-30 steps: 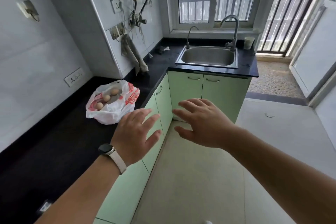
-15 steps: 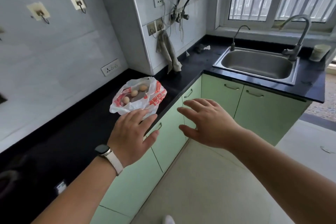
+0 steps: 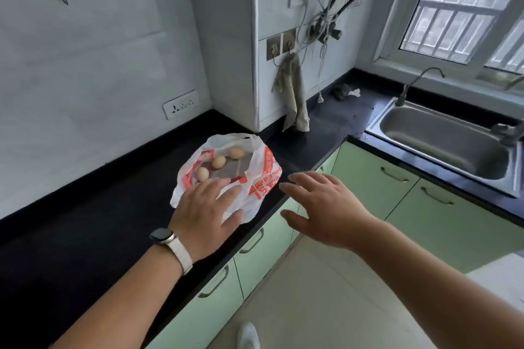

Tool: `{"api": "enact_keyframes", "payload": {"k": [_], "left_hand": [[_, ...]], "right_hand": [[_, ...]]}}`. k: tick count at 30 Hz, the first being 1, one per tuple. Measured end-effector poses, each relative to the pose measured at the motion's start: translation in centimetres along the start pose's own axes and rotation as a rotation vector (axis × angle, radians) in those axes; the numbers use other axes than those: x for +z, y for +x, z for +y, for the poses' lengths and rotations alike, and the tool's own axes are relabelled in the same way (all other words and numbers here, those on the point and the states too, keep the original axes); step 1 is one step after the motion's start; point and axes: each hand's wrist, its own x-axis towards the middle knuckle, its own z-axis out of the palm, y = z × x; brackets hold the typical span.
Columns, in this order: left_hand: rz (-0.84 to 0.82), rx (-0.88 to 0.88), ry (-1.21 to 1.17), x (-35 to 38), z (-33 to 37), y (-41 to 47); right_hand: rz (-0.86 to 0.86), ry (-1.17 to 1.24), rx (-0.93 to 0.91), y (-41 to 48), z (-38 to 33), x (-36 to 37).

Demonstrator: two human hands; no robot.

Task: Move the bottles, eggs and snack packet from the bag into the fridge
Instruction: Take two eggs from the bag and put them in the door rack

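My left hand (image 3: 207,214) lies fingers spread and empty on the near edge of the bag (image 3: 255,178) on the worktop (image 3: 85,235), eggs (image 3: 219,162) just beyond my fingertips, right hand (image 3: 320,207) open beside it, so I should spread the mouth gently and lift eggs singly.

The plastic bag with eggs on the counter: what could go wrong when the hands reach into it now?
1. Three eggs lie loose in the open bag; a careless grip may crack them.
2. The bag sits near the counter edge, so pulling it could let eggs roll out to the floor.
3. The left hand covers part of the bag, so what lies below it is hidden. The right hand is open beside it.
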Motion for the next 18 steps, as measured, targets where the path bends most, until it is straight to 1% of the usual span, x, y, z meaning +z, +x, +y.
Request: {"api": "enact_keyframes", "payload": {"k": [8, 13, 18], "left_hand": [[-0.091, -0.024, -0.005, 3.1, -9.3, 5.8], [-0.11, -0.075, -0.048, 5.1, -11.6, 6.7], [-0.165, -0.166, -0.087, 7.7, -13.7, 7.9]], "right_hand": [[-0.038, -0.009, -0.025, 11.0, 0.4, 2.0], [-0.09, -0.004, -0.038, 14.7, 0.9, 3.2], [-0.109, 0.0, -0.077, 18.8, 2.2, 4.6]]}}
